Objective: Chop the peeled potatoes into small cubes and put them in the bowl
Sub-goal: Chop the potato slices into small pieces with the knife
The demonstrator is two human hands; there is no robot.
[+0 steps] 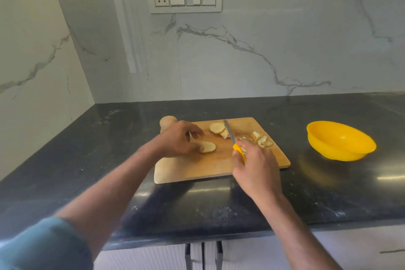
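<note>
On the wooden cutting board (188, 171), the left hand (178, 139) rests curled fingertips on a flat potato slice (207, 147) at the board's 9 o'clock side. Just beside it, the right hand (255, 164) grips the yellow handle of a knife (232, 138); its blade runs lengthwise toward 11 o'clock. Small cubes (262, 139) lie at 2 o'clock, and the yellow bowl (340, 140) sits well apart at 3 o'clock.

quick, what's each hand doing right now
Left hand: fingers curled onto a potato slice on the cutting board, holding it.
Right hand: gripping the yellow-handled knife.
</note>
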